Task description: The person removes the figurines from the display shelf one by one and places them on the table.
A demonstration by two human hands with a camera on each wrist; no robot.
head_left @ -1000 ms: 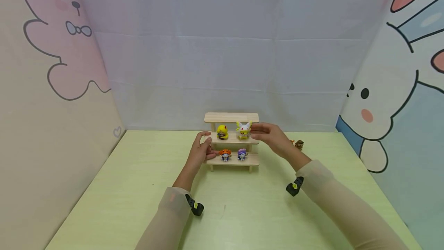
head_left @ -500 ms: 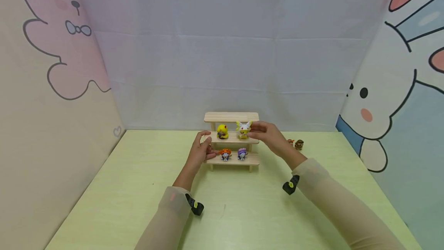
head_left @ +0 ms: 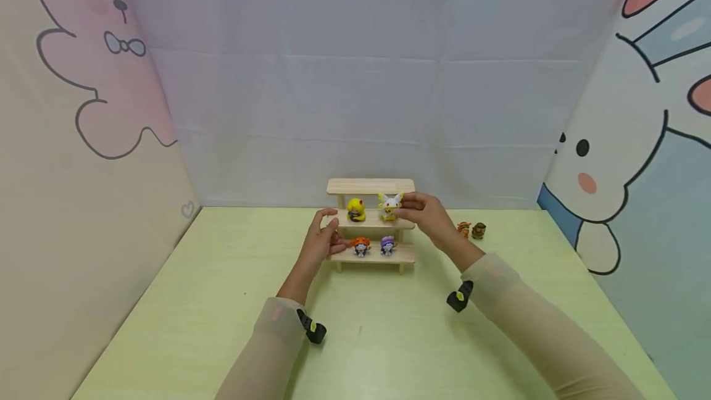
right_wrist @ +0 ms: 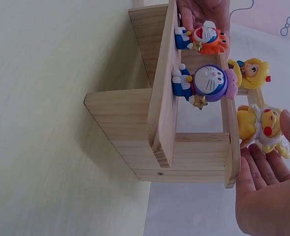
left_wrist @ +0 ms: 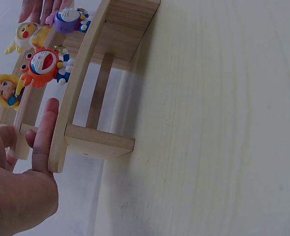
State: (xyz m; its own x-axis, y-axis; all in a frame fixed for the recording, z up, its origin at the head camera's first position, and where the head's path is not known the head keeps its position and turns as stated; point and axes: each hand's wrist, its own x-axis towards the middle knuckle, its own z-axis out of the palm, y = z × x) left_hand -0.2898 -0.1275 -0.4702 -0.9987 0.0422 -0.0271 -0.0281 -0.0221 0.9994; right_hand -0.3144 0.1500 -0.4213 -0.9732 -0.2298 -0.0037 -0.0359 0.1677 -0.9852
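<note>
A small three-tier wooden display shelf stands at the table's back. My left hand holds its left end, fingers at the middle and lower tiers. On the middle tier's right side, a yellow figurine in a white hood is between the thumb and fingers of my right hand; in the right wrist view the thumb lies against its head. Left of it sits a yellow-haired figurine. The lower tier carries a blue-and-white cat figurine in an orange crab hood and one in a purple hood.
Two small figurines, one orange and one brown, stand on the pale table right of the shelf, near my right forearm. A light curtain hangs behind, and printed cartoon panels flank both sides.
My right hand has shifted slightly left and closed in on the white-hooded figurine, its forearm uncovering more of the two figurines at right. The left hand stays in place.
</note>
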